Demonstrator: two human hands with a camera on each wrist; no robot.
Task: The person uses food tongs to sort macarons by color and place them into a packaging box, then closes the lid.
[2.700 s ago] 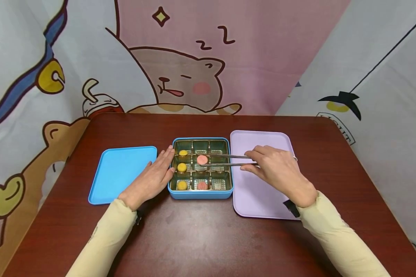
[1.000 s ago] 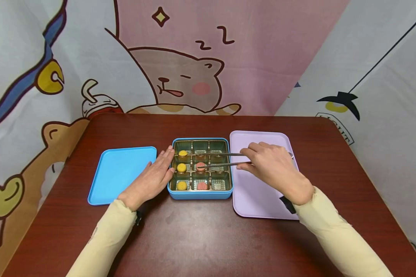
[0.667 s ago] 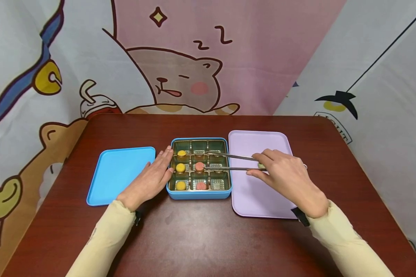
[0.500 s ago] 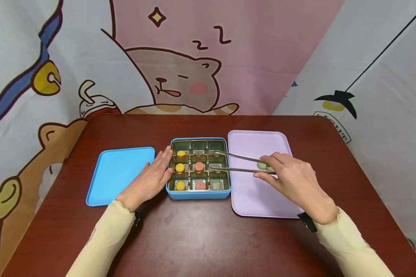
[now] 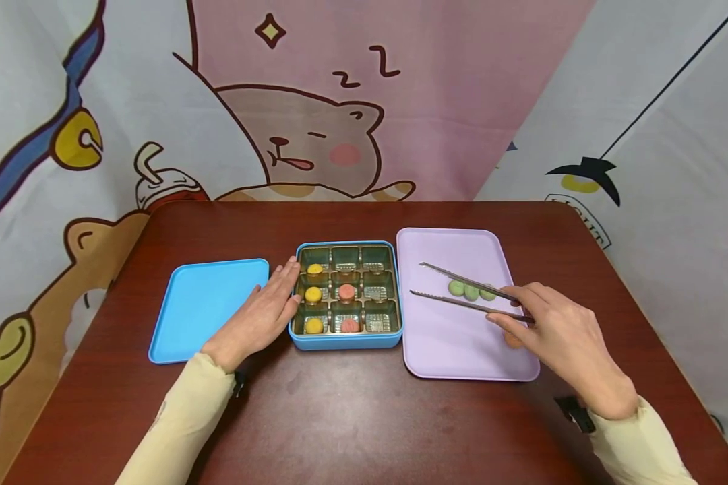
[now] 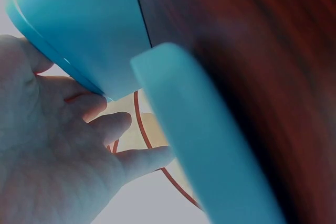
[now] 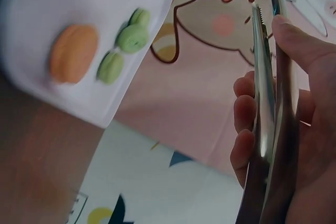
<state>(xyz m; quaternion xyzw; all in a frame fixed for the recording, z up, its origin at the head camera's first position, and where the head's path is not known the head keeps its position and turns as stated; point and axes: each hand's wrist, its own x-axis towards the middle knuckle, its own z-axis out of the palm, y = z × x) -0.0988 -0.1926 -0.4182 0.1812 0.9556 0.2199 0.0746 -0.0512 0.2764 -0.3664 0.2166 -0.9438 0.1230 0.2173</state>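
My left hand lies with straight fingers along the left wall of a blue lunch box; the left wrist view shows the fingertips at the box rim. The box has a gold divided insert. Yellow macarons sit in its left column, pink macarons in the centre and front-middle compartments. My right hand holds metal tongs, arms spread and nothing between the tips, over a lilac tray. Green macarons lie there near the tongs. An orange macaron beside them is mostly hidden by my hand in the head view.
A light blue lid lies flat on the dark wooden table, left of the box. The tray stands close against the box's right side. A cartoon-printed cloth hangs behind the table.
The tongs let go of a pink macaron in the box's centre compartment. My right hand has moved right with them, over the tray, uncovering the green macarons. The left hand stays at the box.
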